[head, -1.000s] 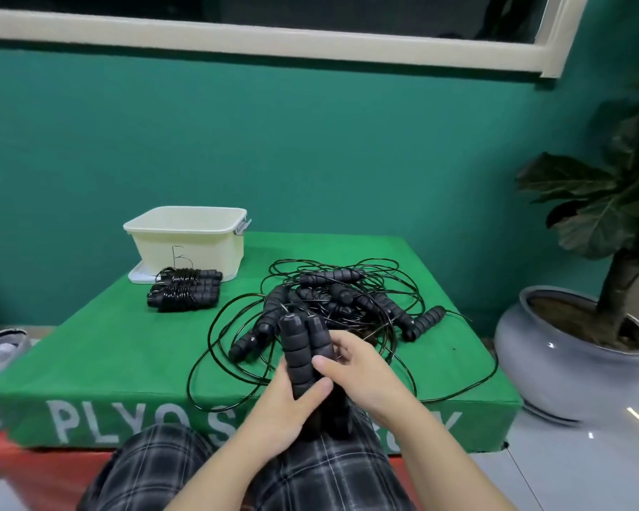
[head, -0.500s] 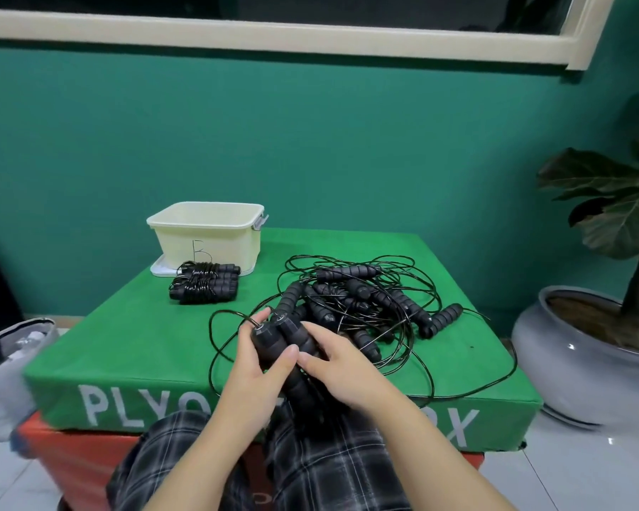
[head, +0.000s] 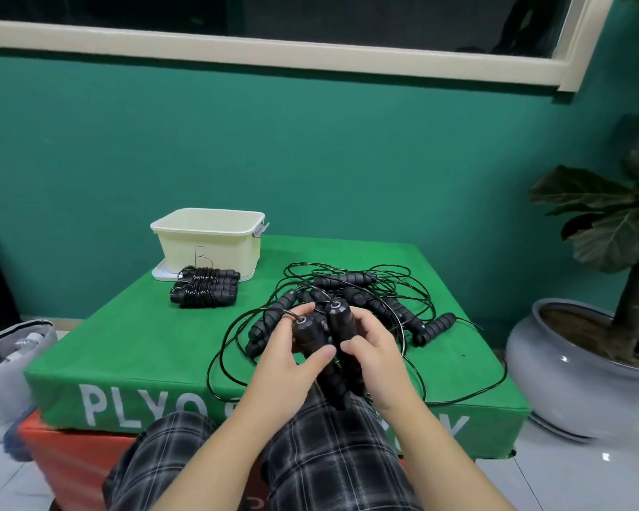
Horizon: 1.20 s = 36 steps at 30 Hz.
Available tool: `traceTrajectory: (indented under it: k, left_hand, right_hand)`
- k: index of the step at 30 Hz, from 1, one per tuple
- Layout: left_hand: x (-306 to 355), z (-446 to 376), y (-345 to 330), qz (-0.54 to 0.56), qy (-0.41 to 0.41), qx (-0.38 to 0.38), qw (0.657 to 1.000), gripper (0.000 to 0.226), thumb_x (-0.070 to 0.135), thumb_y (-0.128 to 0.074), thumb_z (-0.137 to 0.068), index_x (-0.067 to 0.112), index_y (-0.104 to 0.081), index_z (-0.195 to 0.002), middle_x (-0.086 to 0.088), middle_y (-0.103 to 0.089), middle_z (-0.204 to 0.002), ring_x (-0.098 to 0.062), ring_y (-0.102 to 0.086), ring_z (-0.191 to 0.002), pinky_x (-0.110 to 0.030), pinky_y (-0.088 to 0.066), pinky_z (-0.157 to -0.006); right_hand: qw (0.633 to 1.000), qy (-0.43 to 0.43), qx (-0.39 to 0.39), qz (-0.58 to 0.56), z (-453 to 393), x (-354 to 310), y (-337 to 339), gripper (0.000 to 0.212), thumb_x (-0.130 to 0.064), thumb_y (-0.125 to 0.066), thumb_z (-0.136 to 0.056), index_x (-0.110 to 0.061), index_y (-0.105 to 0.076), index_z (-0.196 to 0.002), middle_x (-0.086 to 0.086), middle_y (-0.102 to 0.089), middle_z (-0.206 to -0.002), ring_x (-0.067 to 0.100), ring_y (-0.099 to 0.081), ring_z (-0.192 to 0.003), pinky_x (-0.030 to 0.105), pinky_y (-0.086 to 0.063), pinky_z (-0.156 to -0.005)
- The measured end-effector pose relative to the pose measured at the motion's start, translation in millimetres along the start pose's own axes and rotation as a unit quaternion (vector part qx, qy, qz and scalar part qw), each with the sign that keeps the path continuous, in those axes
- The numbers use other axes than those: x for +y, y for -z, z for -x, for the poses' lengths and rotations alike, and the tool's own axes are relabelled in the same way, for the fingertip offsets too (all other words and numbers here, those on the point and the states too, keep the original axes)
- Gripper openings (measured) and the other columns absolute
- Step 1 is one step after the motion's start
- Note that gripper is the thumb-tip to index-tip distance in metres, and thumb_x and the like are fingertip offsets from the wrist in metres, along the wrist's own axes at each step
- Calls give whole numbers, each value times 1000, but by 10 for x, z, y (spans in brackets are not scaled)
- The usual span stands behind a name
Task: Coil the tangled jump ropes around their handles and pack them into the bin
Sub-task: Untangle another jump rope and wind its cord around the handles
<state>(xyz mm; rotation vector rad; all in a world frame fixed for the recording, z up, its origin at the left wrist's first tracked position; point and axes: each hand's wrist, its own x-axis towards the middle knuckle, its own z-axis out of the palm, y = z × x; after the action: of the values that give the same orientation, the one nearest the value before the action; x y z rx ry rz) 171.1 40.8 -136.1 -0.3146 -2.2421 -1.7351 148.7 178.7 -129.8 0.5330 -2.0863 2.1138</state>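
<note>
**Two handles gathered, rope yet to be wound**

Head view: both hands work over the near edge of the green box [head: 100, 348]. The left hand [head: 285, 359] curls round one black handle [head: 307, 335], thumb pressed across its front; the right hand [head: 371, 357] grips a second handle [head: 342, 322] just beside it. The two handles stand nearly upright, side by side, their capped ends up, with thin rope leaving each cap.

By my reading, this is the pairing step: the handles are being lined up before coiling. The next move calls for clamping both in one hand while the other draws slack out of the tangled pile [head: 366, 300] behind them, near the box's middle. That pile could snag.

The handles look like ribbed foam, soft and matte; the rope is thin, glossy and springy, lying in wide loops. One finished bundle [head: 205, 291] sits by the far left corner, touching the front of the cream plastic bin [head: 207, 237], which looks empty from this angle.
</note>
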Motion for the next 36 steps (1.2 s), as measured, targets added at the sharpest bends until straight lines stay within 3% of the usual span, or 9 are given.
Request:
traceTrajectory:
  k: [3,6,12,16,22,26,29,32,36]
  left_hand:
    - [39,-75,-18,-34,2,-38,999,57,12,-70,-83,49,-45,-119,25,-59,-116,15,-53,-105,-3,-38,-87]
    - [25,-84,-54,-17,16,-63,998,61,5,-68,-83,47,-46,-120,21,-63,-112,4,-60,-103,-21,-46,-95]
    - [104,-134,-53,9,53,-126,991,34,16,-72,-81,37,-59,-105,11,-70,-101,-5,-66,-93,-23,-50,-86]
    - [162,-201,-65,-18,79,-110,991,28,17,-82,-70,31,-65,-88,8,-73,-86,-4,-67,-79,-21,-53,-79]
    - [165,-201,-133,4,55,-31,998,20,11,-81,-71,24,-70,-83,4,-73,-81,-6,-67,-75,-22,-54,-74]
    - [114,-185,-184,30,79,45,995,21,13,-80,-72,23,-68,-87,4,-72,-76,-5,-66,-70,-24,-54,-72]
    - [73,-167,-175,53,86,85,991,19,13,-78,-74,21,-67,-88,5,-72,-79,-5,-65,-73,-20,-52,-72]
    - [16,-171,-23,44,130,79,987,12,30,-74,-79,22,-69,-86,1,-72,-83,-15,-68,-82,-42,-55,-83]
    - [112,-151,372,-211,213,-84,950,45,49,-53,-91,14,-66,-67,-6,-72,-73,-24,-68,-62,-35,-55,-61]
  right_hand:
    - [999,-16,21,-19,95,99,-20,43,-11,-46,-64,-18,-60,-103,-5,-68,-91,4,-62,-84,17,-48,-74]
    - [997,-37,42,-43,203,206,-26,45,-12,-43,-63,-17,-57,-106,0,-66,-98,5,-60,-88,17,-47,-74]
    - [998,-28,37,-44,253,346,-15,48,-13,-39,-68,-13,-49,-115,14,-58,-117,23,-56,-110,34,-49,-93]
    - [999,-30,10,-9,249,354,-7,55,-10,-43,-60,-21,-39,-113,7,-52,-112,3,-53,-97,20,-45,-83]
    - [988,-11,16,155,286,541,-68,68,-25,-58,-68,-45,-20,-120,-9,-28,-131,-3,-34,-123,8,-30,-100]
    - [952,34,110,283,296,821,-259,94,-41,-70,-63,-27,-17,-140,-14,-27,-126,10,-32,-125,25,-34,-103]
    - [940,-6,170,297,166,785,-380,62,-31,-70,-66,-25,-44,-123,-8,-49,-114,15,-47,-109,34,-48,-88]
    - [938,-15,154,311,76,767,-427,34,-21,-61,-65,-30,-49,-95,-9,-55,-92,17,-54,-90,38,-50,-73]
    - [943,-15,129,308,35,776,-373,31,-20,-58,-60,-27,-48,-89,-6,-56,-87,18,-56,-84,37,-49,-67]
